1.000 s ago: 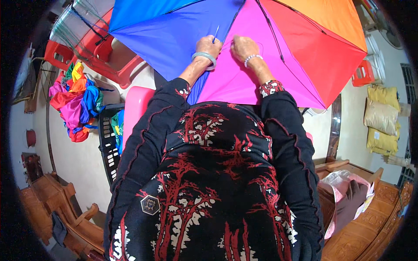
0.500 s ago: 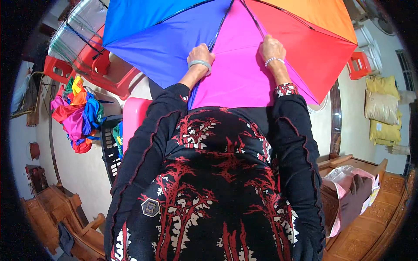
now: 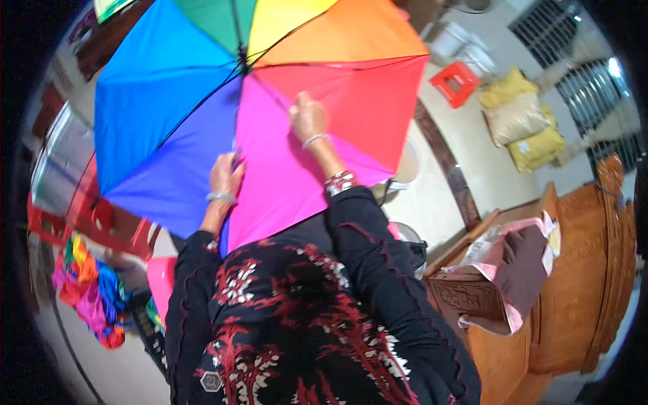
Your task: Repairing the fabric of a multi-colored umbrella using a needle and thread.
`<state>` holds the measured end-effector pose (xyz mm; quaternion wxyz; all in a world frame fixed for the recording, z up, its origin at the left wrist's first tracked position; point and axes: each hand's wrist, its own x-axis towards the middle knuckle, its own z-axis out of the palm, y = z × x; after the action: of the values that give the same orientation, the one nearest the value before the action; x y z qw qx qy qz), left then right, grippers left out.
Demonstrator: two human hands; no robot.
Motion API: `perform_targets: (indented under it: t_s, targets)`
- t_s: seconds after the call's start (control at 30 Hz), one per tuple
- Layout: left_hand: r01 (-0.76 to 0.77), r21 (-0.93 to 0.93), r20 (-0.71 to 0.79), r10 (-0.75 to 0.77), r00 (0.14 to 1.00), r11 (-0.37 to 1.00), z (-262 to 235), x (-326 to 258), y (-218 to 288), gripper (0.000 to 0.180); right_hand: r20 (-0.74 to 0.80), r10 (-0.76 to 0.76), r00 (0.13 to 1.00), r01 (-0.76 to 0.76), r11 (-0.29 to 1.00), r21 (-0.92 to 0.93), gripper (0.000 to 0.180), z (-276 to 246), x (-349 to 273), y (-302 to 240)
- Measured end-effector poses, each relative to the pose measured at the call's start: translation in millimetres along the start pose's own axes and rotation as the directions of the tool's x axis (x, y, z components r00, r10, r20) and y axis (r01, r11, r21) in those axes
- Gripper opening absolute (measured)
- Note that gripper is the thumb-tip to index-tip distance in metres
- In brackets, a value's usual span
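Note:
A rainbow-coloured umbrella [image 3: 283, 169] is spread in front of me, with its dark ribs, shaft and hub [image 3: 244, 62] on the side facing me. My left hand [image 3: 228, 175] is closed around a rib along the seam between the purple and pink panels. Closer to the hub, my right hand [image 3: 308, 120] is closed at the rib between the pink and red panels; its fingertips are slightly blurred. The near edge of the pink panel lies close to my lap.
To the left, bright folded fabrics [image 3: 91, 290] lie heaped beside a red plastic stool [image 3: 111, 223]. On the right are another red stool [image 3: 457, 84], yellow sacks [image 3: 523, 121] and a carved wooden bench [image 3: 574, 270] with cloth [image 3: 523, 270] over it.
The view has tilted and shifted, so the hub and the green and yellow panels now show. My right hand sits farther up toward the hub than my left; both stay closed on the umbrella.

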<state>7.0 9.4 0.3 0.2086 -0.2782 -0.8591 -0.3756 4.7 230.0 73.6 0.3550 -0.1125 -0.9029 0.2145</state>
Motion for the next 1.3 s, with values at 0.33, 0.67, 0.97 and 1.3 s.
perform_targets:
  t_s: [0.33,0.67,0.97,1.3]
  targets:
    - [0.048,-0.117,0.182,-0.026,0.983,0.992,-2.7,-0.9,3.5,0.013,-0.049,0.1,0.994,-0.092,0.986,0.139,0.011,-10.6,-4.7,-16.0]
    - [0.48,-0.385,0.19,-0.441,0.877,0.788,12.8,7.8,-37.7,0.015,-0.085,0.106,0.991,-0.093,0.985,0.143,0.008,23.9,-18.6,-1.0]
    - [0.608,-0.417,0.116,-0.623,0.773,0.676,-4.3,10.1,-21.8,0.026,0.353,-0.156,0.922,-0.013,0.901,0.433,0.013,57.4,-62.7,-26.7]
    - [0.671,-0.637,0.236,-0.733,0.638,0.379,1.2,17.4,8.2,0.015,0.544,-0.273,0.793,0.018,0.904,0.427,0.009,44.8,-72.4,-32.7]
